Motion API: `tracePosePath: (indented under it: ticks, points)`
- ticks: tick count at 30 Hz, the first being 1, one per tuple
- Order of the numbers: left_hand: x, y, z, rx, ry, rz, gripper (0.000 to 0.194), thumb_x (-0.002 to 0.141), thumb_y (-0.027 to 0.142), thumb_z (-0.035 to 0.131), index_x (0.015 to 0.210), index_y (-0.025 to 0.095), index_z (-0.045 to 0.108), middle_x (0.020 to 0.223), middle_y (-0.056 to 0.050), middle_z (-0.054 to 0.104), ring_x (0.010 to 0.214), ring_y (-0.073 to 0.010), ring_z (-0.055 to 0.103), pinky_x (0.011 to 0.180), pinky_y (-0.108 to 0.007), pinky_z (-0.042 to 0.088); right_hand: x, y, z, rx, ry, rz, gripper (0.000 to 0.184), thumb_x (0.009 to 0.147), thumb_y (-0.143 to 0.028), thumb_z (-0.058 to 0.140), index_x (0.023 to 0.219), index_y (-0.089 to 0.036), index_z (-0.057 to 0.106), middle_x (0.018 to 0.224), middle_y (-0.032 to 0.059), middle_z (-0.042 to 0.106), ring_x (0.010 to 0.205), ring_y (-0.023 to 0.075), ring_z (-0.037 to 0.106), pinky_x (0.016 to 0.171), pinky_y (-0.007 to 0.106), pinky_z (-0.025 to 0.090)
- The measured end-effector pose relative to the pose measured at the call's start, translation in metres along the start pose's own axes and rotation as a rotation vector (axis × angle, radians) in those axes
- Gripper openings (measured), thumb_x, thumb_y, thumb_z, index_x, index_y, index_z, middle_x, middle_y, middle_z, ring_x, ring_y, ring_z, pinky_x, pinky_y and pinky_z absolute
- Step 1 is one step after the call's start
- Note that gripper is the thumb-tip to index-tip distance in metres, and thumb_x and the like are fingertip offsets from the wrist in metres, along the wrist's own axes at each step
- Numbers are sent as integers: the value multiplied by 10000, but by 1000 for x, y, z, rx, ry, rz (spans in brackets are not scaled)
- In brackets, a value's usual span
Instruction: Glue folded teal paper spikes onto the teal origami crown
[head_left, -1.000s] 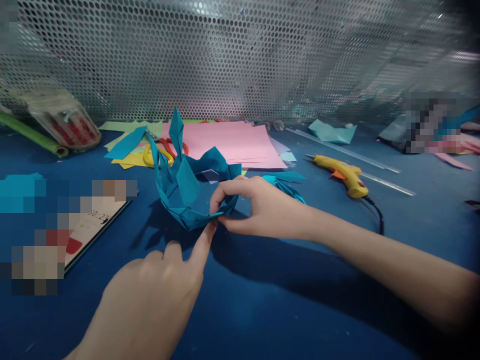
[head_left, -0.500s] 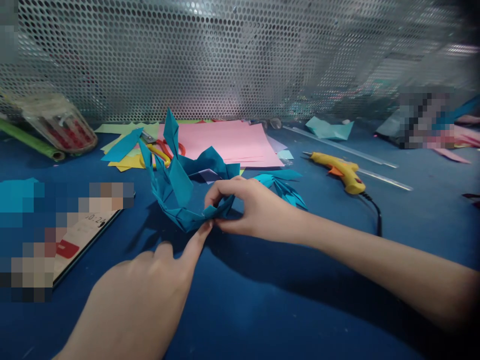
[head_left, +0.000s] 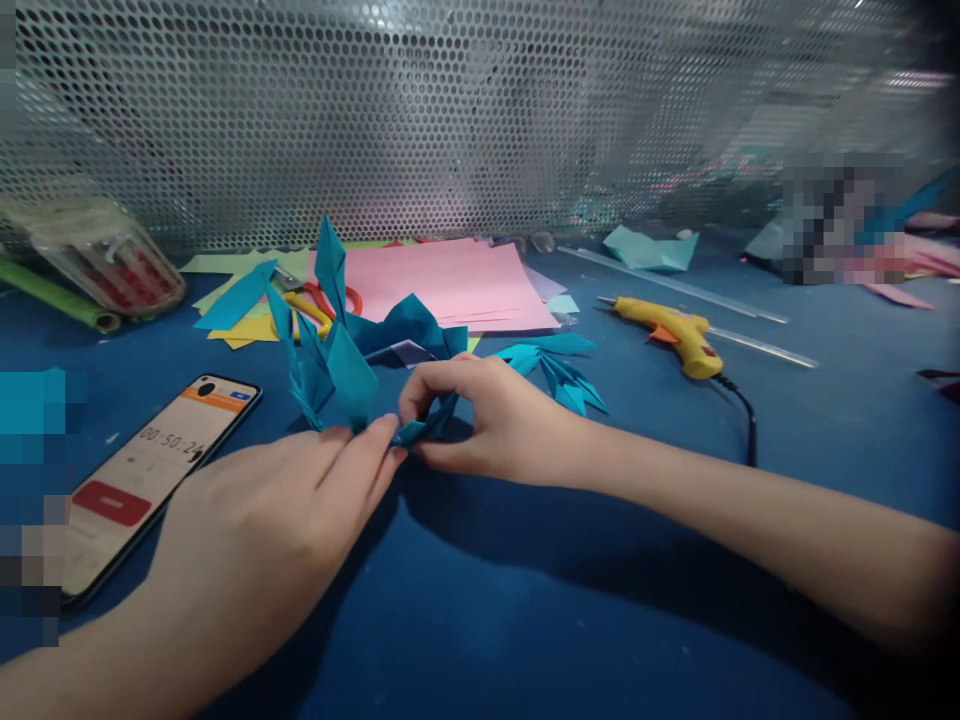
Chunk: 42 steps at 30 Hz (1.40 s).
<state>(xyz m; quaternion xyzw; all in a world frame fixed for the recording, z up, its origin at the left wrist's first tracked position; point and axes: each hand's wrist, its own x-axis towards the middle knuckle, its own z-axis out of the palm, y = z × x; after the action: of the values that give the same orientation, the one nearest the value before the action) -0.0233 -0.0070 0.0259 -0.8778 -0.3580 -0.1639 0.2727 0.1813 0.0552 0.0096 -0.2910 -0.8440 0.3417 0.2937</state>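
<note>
A ring of folded blue paper (head_left: 352,375) with pointed, leaf-like tips stands on the blue table in front of me. My right hand (head_left: 480,410) pinches its near right edge, the index finger curled inside and the thumb outside. From the left, my left hand (head_left: 300,510) has its fingers and thumb closed on the near edge, right beside the right hand's fingertips. Both hands hide part of that edge. Behind my right hand lies another folded blue paper piece (head_left: 555,365) with narrow points.
A yellow glue gun (head_left: 671,335) with a black cord lies at right, near clear glue sticks (head_left: 765,345). Pink paper sheets (head_left: 442,285) and scissors (head_left: 311,312) are behind the ring. At left are a phone (head_left: 142,480) and a jar (head_left: 105,255). Perforated metal (head_left: 420,120) backs the table.
My left hand has gone from touching the ring's edge with an extended finger to gripping that edge with several fingers and thumb. My right hand keeps its pinch. The view has shifted slightly.
</note>
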Motion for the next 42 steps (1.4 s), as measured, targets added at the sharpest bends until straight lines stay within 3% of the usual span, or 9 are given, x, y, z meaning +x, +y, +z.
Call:
tracePosePath:
  ticks: [3,8,17,22,26,30,33,36,42]
  points:
    - [4,-1,4,-63,-2,16,504,1025,193,305,793,171,751,594,-59,753,446,-249,699,384,-366,474,0,-2,2,41,21,23,216,682,-38,624,814,-187,539,834,-24,644,804,113,609,707,222,453]
    - [5,3,8,-147,92,-43,458,1017,199,364,754,170,739,530,-53,711,397,-220,655,393,-339,427,0,-2,1,72,19,31,244,688,-63,629,832,-198,486,830,-35,612,785,110,619,710,236,453]
    - [6,2,9,-295,9,-142,413,1037,278,348,823,202,693,586,-22,719,464,-214,668,445,-337,380,-2,-2,2,62,18,31,264,682,-64,631,850,-208,486,839,-37,614,792,116,627,732,244,466]
    - [5,5,8,-227,0,-154,397,1047,289,336,811,204,644,557,-1,691,430,-183,642,444,-302,394,-2,-1,3,49,18,38,265,686,-64,632,855,-210,489,832,-41,616,792,114,625,735,242,465]
    - [5,11,0,-183,-1,-170,405,1045,274,320,756,216,598,413,55,537,289,-145,514,353,-288,293,-2,0,3,38,26,35,269,678,-63,621,859,-212,489,846,-34,620,808,120,617,738,248,464]
    - [5,15,-5,-58,-9,-148,472,1028,221,282,687,206,608,383,34,485,258,-169,492,326,-321,212,-1,0,1,41,24,32,267,675,-63,608,859,-211,485,856,-29,621,793,118,608,719,248,463]
    - [5,14,-3,19,-12,-97,406,1006,219,365,826,120,715,397,2,544,272,-198,527,314,-303,266,-2,-1,0,34,19,43,267,676,-71,609,860,-214,478,853,-29,622,801,122,614,709,247,463]
    - [6,11,3,-30,-19,-81,447,997,184,317,1067,14,724,395,-7,584,262,-212,534,304,-306,310,-2,-2,0,25,20,34,264,686,-87,613,866,-216,469,861,-24,621,824,128,624,733,255,471]
    - [5,5,12,-253,-61,-160,421,984,207,344,932,146,757,446,-6,655,303,-209,590,349,-301,355,-2,-1,2,25,29,35,295,683,-95,624,883,-220,447,869,-30,609,801,127,639,731,263,472]
